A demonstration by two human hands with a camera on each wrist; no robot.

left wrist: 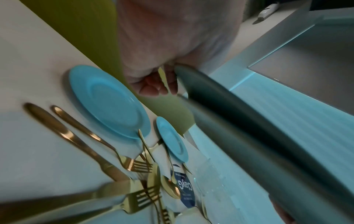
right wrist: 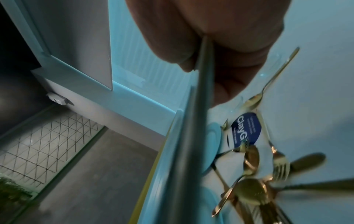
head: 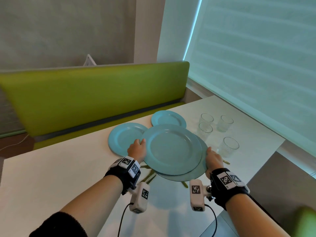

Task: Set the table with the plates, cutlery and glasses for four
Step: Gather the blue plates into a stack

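Two large blue plates, the upper (head: 172, 148) lying offset on the lower (head: 196, 175), hang above the white table (head: 51, 177). My left hand (head: 139, 145) grips the upper plate's left rim, thumb on top. My right hand (head: 210, 153) grips the lower plate's right rim. In the left wrist view the left hand (left wrist: 159, 84) holds the dark plate edge (left wrist: 249, 136); in the right wrist view the right hand (right wrist: 210, 60) pinches the rim (right wrist: 191, 121). Another large blue plate (head: 123, 137) and a small one (head: 168, 118) lie on the table. Gold cutlery (left wrist: 118, 160) lies piled beneath the held plates.
Several clear glasses (head: 230, 146) stand on the table to the right of the plates. A green bench (head: 94, 96) runs along the far side. A window blind (head: 256, 65) sits close on the right. A blue label (right wrist: 246, 131) lies among the cutlery.
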